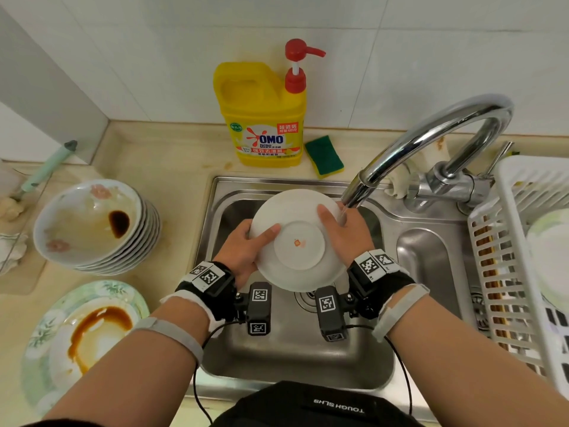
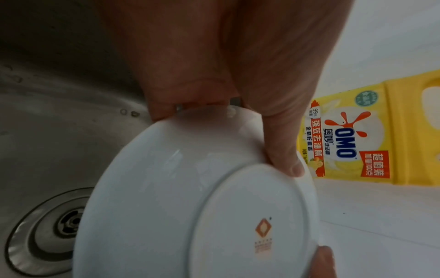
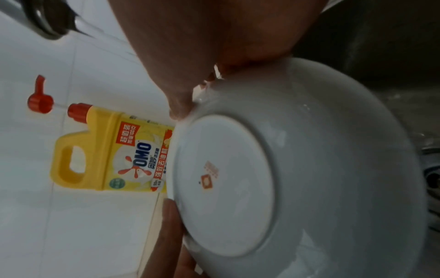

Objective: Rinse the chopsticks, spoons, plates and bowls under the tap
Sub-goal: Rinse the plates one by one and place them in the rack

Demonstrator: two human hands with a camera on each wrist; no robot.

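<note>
- I am holding the plate (image 1: pixel 297 241) base-up over the sink (image 1: pixel 295 359), so water drains off.
- My left hand (image 1: pixel 243 248) and right hand (image 1: pixel 345 232) are clasping opposite rims, thumbs on the underside, steadying it beside the tap (image 1: pixel 360 188).

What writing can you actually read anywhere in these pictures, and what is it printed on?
"OMO": yellow detergent bottle, with Chinese label text.
"99%": small tag on that bottle's label, left wrist view.
"TOUGH SLHS": black garment, seen upside down.
Orange stamp under the white plate: too blurred to read.
Square wrist markers: patterns, not words.
</note>
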